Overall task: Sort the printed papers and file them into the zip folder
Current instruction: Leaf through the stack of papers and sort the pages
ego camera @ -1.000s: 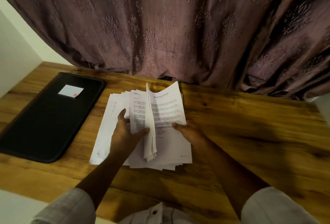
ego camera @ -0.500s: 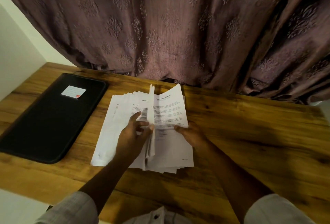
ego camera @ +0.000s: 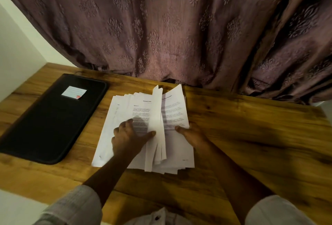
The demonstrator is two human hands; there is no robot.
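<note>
A fanned pile of printed papers (ego camera: 124, 110) lies mid-table. A few sheets (ego camera: 156, 111) stand on edge in the middle, between a left pile and a right stack (ego camera: 177, 115). My left hand (ego camera: 128, 137) rests on the left pile with its fingers spread, the thumb propping the raised sheets. My right hand (ego camera: 193, 135) grips the right stack at its right edge, thumb on top and fingers hidden under the paper. The black zip folder (ego camera: 48, 126) lies flat and zipped at the left, apart from both hands.
The wooden table (ego camera: 251, 135) shows bare wood to the right of the papers. A purple patterned curtain (ego camera: 170, 32) hangs along the table's far edge. A white wall (ego camera: 16, 59) stands at the left. A small white label (ego camera: 73, 92) sits on the folder.
My left hand has moved from pinching the raised sheets to lying flat on the left pile. More sheets have been turned over to the left. The right hand has stayed put.
</note>
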